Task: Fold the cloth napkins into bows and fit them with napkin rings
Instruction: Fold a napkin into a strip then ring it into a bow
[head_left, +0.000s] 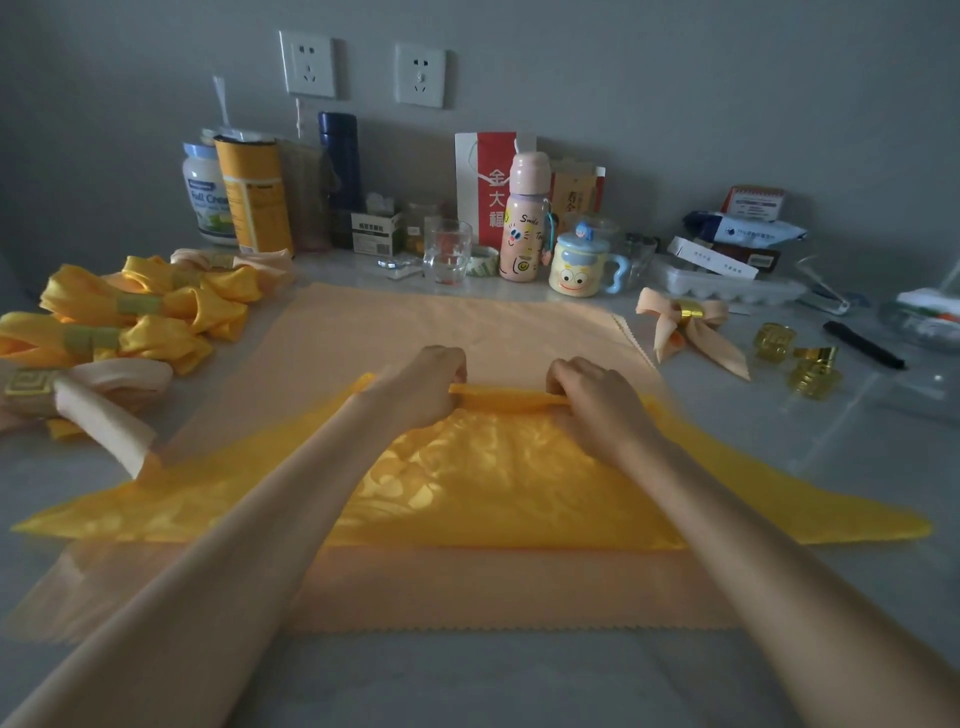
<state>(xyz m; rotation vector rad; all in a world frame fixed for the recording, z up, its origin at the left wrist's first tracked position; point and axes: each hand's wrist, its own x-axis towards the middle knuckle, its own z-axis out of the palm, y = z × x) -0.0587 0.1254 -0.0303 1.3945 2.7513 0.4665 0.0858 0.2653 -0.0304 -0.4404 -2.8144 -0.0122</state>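
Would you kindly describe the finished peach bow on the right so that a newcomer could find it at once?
Start at the large peach cloth spread across the table. Just off its far right corner, in front of a white egg tray, lies the peach bow. Unlike the yellow and peach bows piled on the left, it lies alone, cinched by a shiny gold ring.

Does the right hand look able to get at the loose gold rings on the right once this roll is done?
Probably yes. The right hand is busy pinching the yellow napkin, but the gold rings lie in the open on the table to its right, with nothing between them.
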